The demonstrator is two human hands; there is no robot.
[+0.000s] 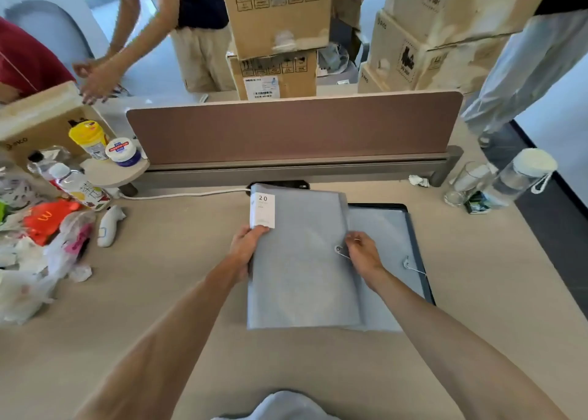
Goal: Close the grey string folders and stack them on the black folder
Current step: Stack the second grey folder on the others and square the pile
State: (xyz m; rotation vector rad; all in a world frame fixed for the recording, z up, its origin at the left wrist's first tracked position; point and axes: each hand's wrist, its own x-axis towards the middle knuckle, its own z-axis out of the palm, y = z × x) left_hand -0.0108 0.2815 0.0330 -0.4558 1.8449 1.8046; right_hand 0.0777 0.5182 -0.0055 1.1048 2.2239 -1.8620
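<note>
A grey string folder (299, 267) with a white "20" label lies on the desk in front of me. My left hand (246, 248) grips its left edge just below the label. My right hand (362, 254) pinches the string at the round button on the folder's right edge. To the right, partly under this folder, another grey string folder (388, 238) lies on the black folder (421, 260), of which only the dark rim shows. That second folder's button and string sit at its right edge.
A brown desk divider (292, 130) runs across the back. Bottles, jars, plastic bags and a white handheld device (108, 225) crowd the left side. Glasses and a clear bottle (521, 174) stand at the right. Other people stand beyond the desk among cardboard boxes.
</note>
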